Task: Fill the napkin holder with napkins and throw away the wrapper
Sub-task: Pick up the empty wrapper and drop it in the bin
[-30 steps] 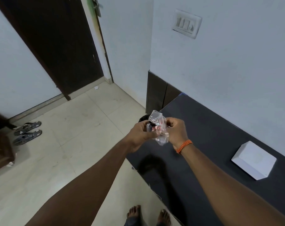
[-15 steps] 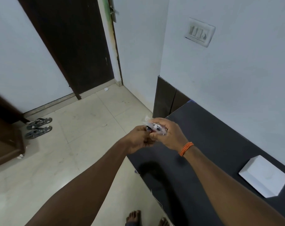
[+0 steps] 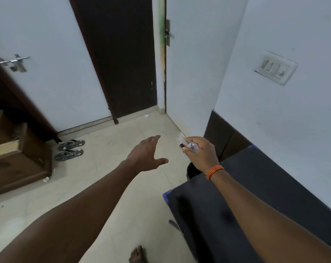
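Note:
The clear plastic wrapper [image 3: 185, 144], crumpled with red and dark print, sticks out of my right hand [image 3: 201, 153], which is closed around it above the floor, just past the dark table's corner. My left hand [image 3: 146, 154] hangs apart to the left with fingers spread and nothing in it. A dark round object [image 3: 191, 170], mostly hidden, sits on the floor right below my right hand, against the table's end. The napkin holder is out of view.
A black table [image 3: 246, 196] runs along the right wall. A dark door [image 3: 119, 59] stands ahead. A wooden cabinet [image 3: 13, 154] is at the left with a pair of sandals [image 3: 70, 149] beside it. My bare foot [image 3: 137, 256] shows at the bottom.
My left hand has let go of the wrapper and moved left, fingers spread. The right hand now holds the wrapper alone, crushed smaller. The view has swung left, and the white box has left the frame.

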